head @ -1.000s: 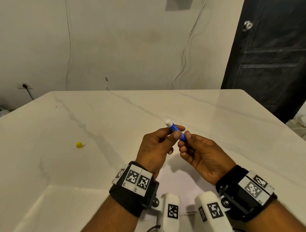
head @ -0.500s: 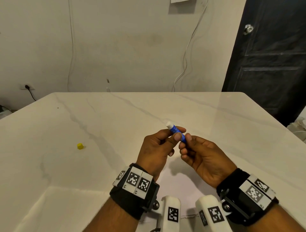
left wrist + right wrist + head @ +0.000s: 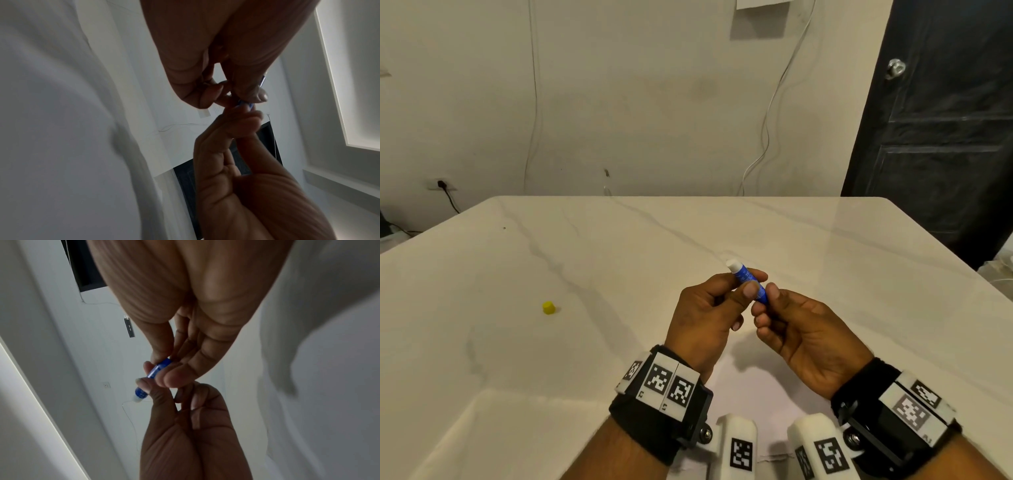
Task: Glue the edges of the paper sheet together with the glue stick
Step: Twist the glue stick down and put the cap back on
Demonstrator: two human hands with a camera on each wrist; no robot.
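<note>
A blue glue stick (image 3: pixel 744 275) with its white glue tip bare is held above the table, tip pointing up and away. My left hand (image 3: pixel 752 282) pinches its upper part between thumb and forefinger. My right hand (image 3: pixel 765 301) pinches its lower end with thumb and fingertips. In the right wrist view the glue stick (image 3: pixel 156 369) runs between both sets of fingers. In the left wrist view only slivers of the blue glue stick (image 3: pixel 245 104) show. The white paper sheet (image 3: pixel 753 394) lies flat on the table under my hands, partly hidden by my wrists.
A small yellow cap (image 3: pixel 548 307) stands on the marble table (image 3: pixel 619 257) far to the left of my hands. The table's far edge meets a wall with hanging cords. A black door (image 3: pixel 945 120) stands at the back right.
Both hands have stayed together on the glue stick at the same spot above the paper. The head view has tilted up a little, so the hands sit lower in the picture.
</note>
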